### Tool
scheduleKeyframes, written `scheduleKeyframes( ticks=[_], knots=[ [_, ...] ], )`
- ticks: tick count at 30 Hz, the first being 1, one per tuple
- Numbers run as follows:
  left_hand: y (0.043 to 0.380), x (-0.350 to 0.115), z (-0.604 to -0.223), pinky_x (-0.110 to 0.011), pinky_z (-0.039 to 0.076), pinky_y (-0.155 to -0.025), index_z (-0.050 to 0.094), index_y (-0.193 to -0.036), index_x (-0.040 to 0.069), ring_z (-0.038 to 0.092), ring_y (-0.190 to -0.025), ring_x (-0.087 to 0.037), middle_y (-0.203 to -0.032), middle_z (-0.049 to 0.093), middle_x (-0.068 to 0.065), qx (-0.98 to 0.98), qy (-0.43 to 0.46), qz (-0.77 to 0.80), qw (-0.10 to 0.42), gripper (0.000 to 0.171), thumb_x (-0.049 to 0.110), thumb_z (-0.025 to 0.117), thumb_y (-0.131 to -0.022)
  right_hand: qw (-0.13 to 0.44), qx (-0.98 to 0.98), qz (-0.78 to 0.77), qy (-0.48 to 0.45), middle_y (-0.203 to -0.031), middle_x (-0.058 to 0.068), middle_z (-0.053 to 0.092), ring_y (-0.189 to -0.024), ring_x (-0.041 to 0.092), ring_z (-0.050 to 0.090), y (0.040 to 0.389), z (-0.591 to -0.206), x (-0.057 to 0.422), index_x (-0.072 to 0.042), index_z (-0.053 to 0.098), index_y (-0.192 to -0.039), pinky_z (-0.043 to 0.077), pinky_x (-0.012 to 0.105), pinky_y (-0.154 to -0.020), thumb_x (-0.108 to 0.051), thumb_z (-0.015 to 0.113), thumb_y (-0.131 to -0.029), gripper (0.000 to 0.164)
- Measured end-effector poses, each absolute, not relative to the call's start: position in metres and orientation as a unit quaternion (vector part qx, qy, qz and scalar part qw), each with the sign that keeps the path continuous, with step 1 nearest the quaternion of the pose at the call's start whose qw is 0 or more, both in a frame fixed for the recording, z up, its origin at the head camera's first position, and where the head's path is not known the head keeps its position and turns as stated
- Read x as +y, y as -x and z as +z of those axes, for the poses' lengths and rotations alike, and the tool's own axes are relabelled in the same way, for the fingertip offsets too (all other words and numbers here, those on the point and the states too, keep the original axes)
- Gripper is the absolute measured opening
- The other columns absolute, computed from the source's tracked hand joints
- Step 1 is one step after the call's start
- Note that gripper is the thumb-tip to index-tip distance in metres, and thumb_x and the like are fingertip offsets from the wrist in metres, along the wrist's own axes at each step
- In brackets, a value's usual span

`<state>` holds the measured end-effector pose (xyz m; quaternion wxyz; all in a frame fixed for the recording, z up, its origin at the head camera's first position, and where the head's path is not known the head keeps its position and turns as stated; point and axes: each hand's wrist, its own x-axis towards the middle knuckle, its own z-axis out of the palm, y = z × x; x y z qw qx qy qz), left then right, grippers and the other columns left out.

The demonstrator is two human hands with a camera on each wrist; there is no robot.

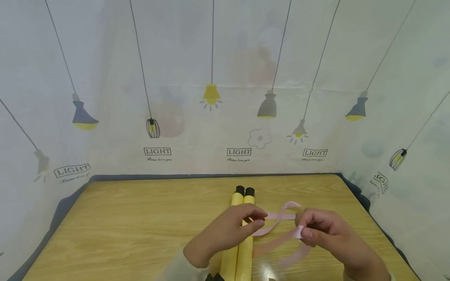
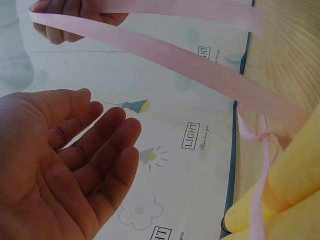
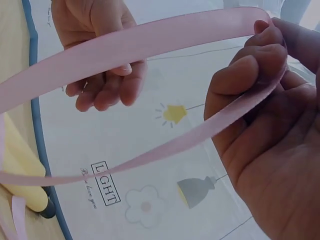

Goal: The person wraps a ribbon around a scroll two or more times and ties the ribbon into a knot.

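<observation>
Two yellow rolls (image 1: 229, 259) with black end caps (image 1: 250, 191) lie side by side on the table. A pink ribbon (image 1: 270, 232) loops out to the right from them. My right hand (image 1: 327, 234) pinches the ribbon between thumb and curled fingers, and a ribbon length (image 3: 125, 47) stretches from it toward the rolls in the right wrist view. Above the rolls is my left hand (image 1: 233, 228), its fingers loosely bent with nothing in them. In the left wrist view the left palm (image 2: 60, 165) faces up, apart from the ribbon (image 2: 175, 62).
The wooden table (image 1: 140, 222) has a dark blue edge (image 1: 211, 176) along its back and sides. Behind it hangs a pale cloth (image 1: 190, 136) printed with lamps and lettering. A small dark object (image 1: 214, 277) shows at the bottom edge beside the rolls.
</observation>
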<state>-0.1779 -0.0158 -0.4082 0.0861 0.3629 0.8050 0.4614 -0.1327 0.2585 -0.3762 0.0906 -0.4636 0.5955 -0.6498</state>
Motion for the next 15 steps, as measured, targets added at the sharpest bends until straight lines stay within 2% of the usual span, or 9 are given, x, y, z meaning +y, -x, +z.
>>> scheduleKeyframes(
  ticks=[5, 9, 15],
  knots=[
    [0.175, -0.018, -0.404, -0.022, 0.053, -0.089, 0.068, -0.124, 0.021, 0.063, -0.101, 0.002, -0.118, 0.07, 0.01, 0.78, -0.375, 0.491, 0.097, 0.027, 0.036, 0.058, -0.104, 0.072, 0.595, -0.646, 0.473, -0.08, 0.009, 0.039, -0.071, 0.025, 0.041, 0.14, -0.373, 0.242, 0.003, 0.056, -0.107, 0.037, 0.04, -0.053, 0.021, 0.036, -0.098, 0.028],
    [0.171, -0.02, -0.399, -0.024, 0.052, -0.095, 0.067, -0.126, 0.02, 0.064, -0.104, 0.0, -0.121, 0.071, 0.006, 0.758, -0.375, 0.519, 0.122, 0.028, 0.034, 0.057, -0.104, 0.074, 0.611, -0.643, 0.455, -0.078, 0.01, 0.041, -0.067, 0.025, 0.041, 0.145, -0.37, 0.231, 0.002, 0.057, -0.108, 0.04, 0.04, -0.051, 0.02, 0.037, -0.099, 0.028],
    [0.167, -0.025, -0.397, -0.027, 0.05, -0.1, 0.064, -0.131, 0.019, 0.064, -0.11, -0.004, -0.122, 0.07, 0.005, 0.725, -0.362, 0.567, 0.147, 0.029, 0.028, 0.057, -0.104, 0.087, 0.646, -0.629, 0.423, -0.073, 0.011, 0.042, -0.06, 0.025, 0.036, 0.15, -0.368, 0.218, 0.002, 0.06, -0.109, 0.035, 0.038, -0.048, 0.016, 0.039, -0.101, 0.027]
  ],
)
